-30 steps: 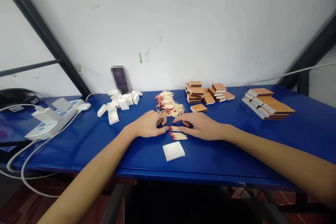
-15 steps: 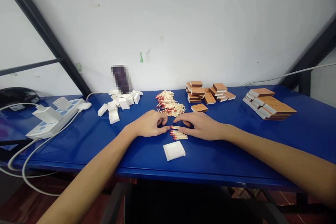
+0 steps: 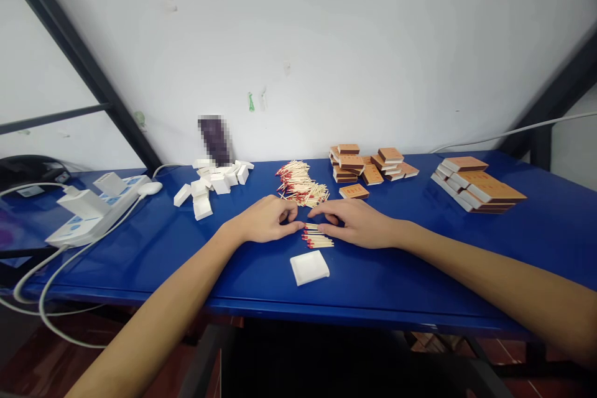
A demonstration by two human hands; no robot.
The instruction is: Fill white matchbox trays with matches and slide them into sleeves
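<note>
A small bunch of red-tipped matches (image 3: 317,238) lies on the blue table (image 3: 420,273) between my hands. My left hand (image 3: 263,220) rests knuckles up at the bunch's left end, fingers curled with their tips against the match heads. My right hand (image 3: 361,222) lies on the bunch's right end, fingers bent over the sticks. An empty white matchbox tray (image 3: 309,267) sits just in front of the bunch. Behind my hands is a loose heap of matches (image 3: 298,183).
White trays (image 3: 209,183) are piled at the back left. Orange matchbox sleeves (image 3: 368,165) are heaped at the back, and flat stacks of them (image 3: 476,189) lie to the right. A white power strip with plugs and cables (image 3: 88,208) sits at the left edge.
My hands have barely shifted. The fingertips have closed in slightly on the small bunch of matches.
</note>
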